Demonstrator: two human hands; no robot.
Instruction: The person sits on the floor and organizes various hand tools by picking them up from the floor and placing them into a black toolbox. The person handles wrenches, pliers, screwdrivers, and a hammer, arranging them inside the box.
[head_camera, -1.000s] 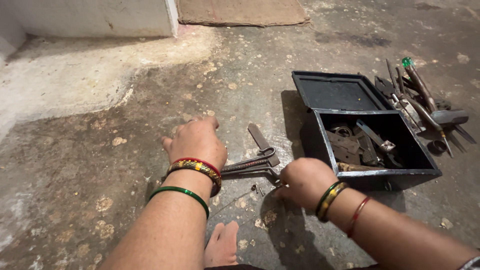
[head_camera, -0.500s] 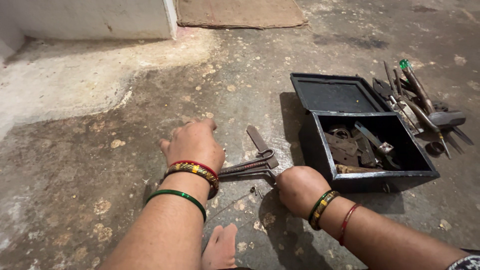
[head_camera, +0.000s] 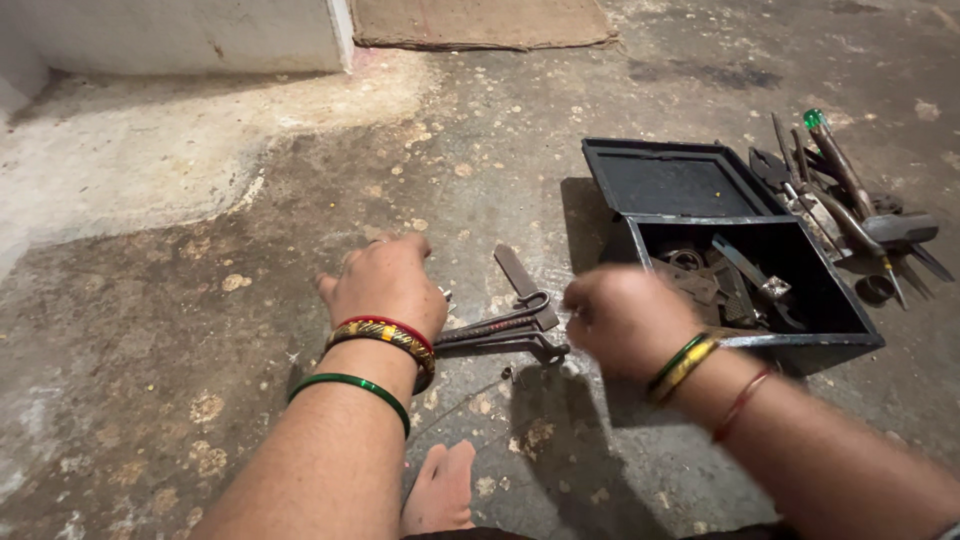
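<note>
- Down on the stained concrete floor (head_camera: 200, 330), the left hand (head_camera: 385, 280) lies knuckles-up, fingers spread a bit and pressed flat, covering one end of a bundle of long metal tools (head_camera: 500, 335). It looks like it's pinning them down rather than wrapping around them, though the fingertips are hidden, so can't say for sure whether anything's pinched underneath.
- Those long metal tools stick out to the right from under that hand, lying flat between the two hands. A flat dark metal bar (head_camera: 525, 285) lies across them at an angle.
- Right hand (head_camera: 625, 320) is up off the floor and motion-blurred, curled into a loose fist just right of the tool ends. Can't tell if it's got anything in it.
- Couple of tiny screws (head_camera: 512, 375) or bits sit on the floor just below the tools.
- Just right of the right hand there's a black metal toolbox (head_camera: 840, 330), open, with its lid (head_camera: 675, 185) laid back flat. It's packed with rusty odds and ends.
- Beyond the box, a loose heap of tools (head_camera: 850, 215), including a screwdriver with a green handle (head_camera: 816, 122) and what looks like a hammer.
- Bare foot (head_camera: 440, 490) pokes in at the bottom edge, between the arms.
</note>
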